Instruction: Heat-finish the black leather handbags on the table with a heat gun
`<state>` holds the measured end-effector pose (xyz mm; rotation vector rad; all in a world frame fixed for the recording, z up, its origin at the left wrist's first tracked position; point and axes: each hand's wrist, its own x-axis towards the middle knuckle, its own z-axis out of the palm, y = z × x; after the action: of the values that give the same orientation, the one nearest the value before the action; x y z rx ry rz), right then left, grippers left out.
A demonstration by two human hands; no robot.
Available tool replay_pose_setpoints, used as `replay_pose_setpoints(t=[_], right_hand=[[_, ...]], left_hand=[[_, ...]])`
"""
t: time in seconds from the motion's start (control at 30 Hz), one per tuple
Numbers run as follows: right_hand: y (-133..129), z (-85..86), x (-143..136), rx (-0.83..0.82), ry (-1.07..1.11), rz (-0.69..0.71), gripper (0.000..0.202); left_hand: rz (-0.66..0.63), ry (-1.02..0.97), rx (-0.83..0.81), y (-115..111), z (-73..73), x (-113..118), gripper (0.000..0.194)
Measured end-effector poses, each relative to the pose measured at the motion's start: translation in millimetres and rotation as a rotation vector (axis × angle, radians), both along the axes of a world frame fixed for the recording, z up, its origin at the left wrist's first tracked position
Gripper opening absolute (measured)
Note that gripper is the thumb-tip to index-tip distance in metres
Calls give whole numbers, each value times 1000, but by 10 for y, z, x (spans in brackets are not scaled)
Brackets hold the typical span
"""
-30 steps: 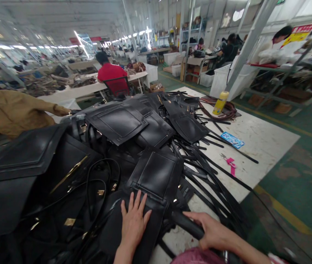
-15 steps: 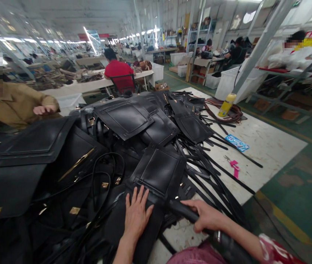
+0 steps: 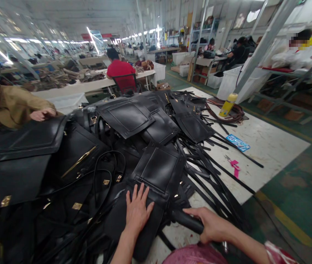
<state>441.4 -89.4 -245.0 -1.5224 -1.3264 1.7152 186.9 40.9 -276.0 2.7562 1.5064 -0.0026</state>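
Note:
My left hand point(image 3: 138, 209) lies flat with fingers spread on a black leather bag piece point(image 3: 158, 168), its fingertips near the lower edge of a stitched panel. In my right hand point(image 3: 213, 224) is a black tube-shaped tool point(image 3: 187, 220), fingers wrapped round it and index finger along its top. The tool's front end points left, close to the bag piece beside my left hand. Its rear is partly hidden by my wrist and body, and its exact kind is unclear. Black straps point(image 3: 200, 172) fan out beyond it.
Black bag pieces with gold fittings point(image 3: 79, 161) heap across the white table point(image 3: 277, 143). On its right are a yellow bottle point(image 3: 228, 105), coiled brown straps point(image 3: 238, 114), a blue-white packet point(image 3: 237, 143) and snips with pink tape point(image 3: 234, 167). A co-worker point(image 3: 15, 106) sits at left.
My right hand and the tool have shifted slightly down and right. My left hand stays nearly still on the bag piece. At left, the co-worker's hand and the large bag piece have moved a little.

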Motion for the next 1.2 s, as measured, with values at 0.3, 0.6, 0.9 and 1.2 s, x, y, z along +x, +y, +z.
replay_pose_setpoints(t=[0.3, 0.6, 0.9, 1.2], right_hand=[[229, 116, 225, 85, 107, -430, 80], [461, -55, 718, -46, 161, -508, 77], [1249, -152, 824, -29, 200, -479, 68], [804, 19, 1066, -38, 158, -490, 77]], left_hand=[[78, 26, -85, -156, 406, 281, 33], [-121, -39, -190, -150, -33, 1125, 63], [-124, -30, -233, -135, -146, 1123, 64], [-142, -75, -238, -162, -154, 1039, 62]])
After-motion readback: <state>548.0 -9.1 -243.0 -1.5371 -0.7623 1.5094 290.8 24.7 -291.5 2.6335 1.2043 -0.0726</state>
